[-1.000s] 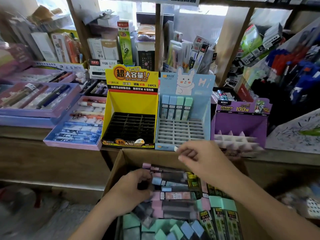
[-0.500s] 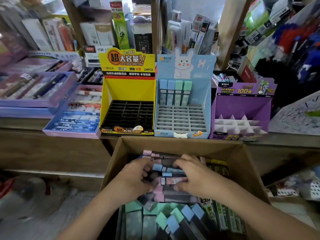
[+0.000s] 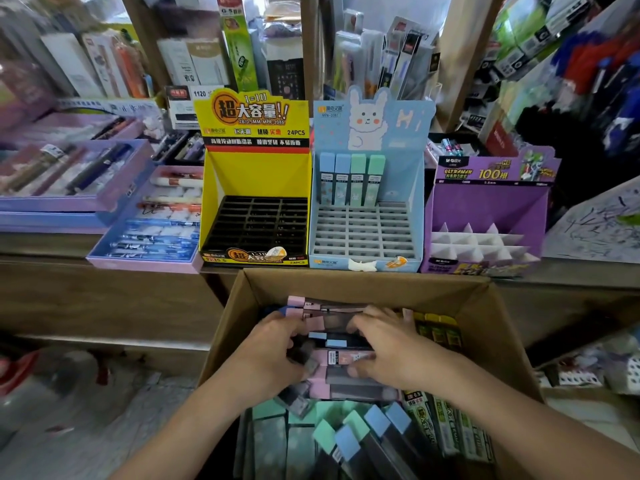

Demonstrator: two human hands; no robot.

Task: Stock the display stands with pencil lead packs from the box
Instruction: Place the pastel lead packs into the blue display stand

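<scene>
Far left, on the counter (image 3: 41, 244): purple pen trays (image 3: 69, 174), one stacked behind another, with a lower tray of blue and white pens (image 3: 152, 233) just beside them.

Next along is the yellow stand (image 3: 256, 174). Its black grid shows no packs.

The blue stand (image 3: 367, 230) touches the yellow one's right side. Four packs (image 3: 349, 181) stand upright in its back row, two blue-capped and two green-capped. The other slots are bare.

The purple stand (image 3: 485, 209) is furthest right, with white dividers and no packs visible.

The open cardboard box (image 3: 363, 282) sits below the stands, against the counter's front.

Inside the box:
- The left hand (image 3: 270, 355) curls its fingers round the left ends of a bundle of pink packs (image 3: 346, 358) lying crosswise mid-box.
- The right hand (image 3: 391, 355) has bent fingers clamped over the same bundle's right ends.
- The hands are close together, with the bundle between them.
- Green and blue packs (image 3: 346, 434) are heaped at the near side.
- Yellow-green packs (image 3: 440, 330) line the right wall.
</scene>
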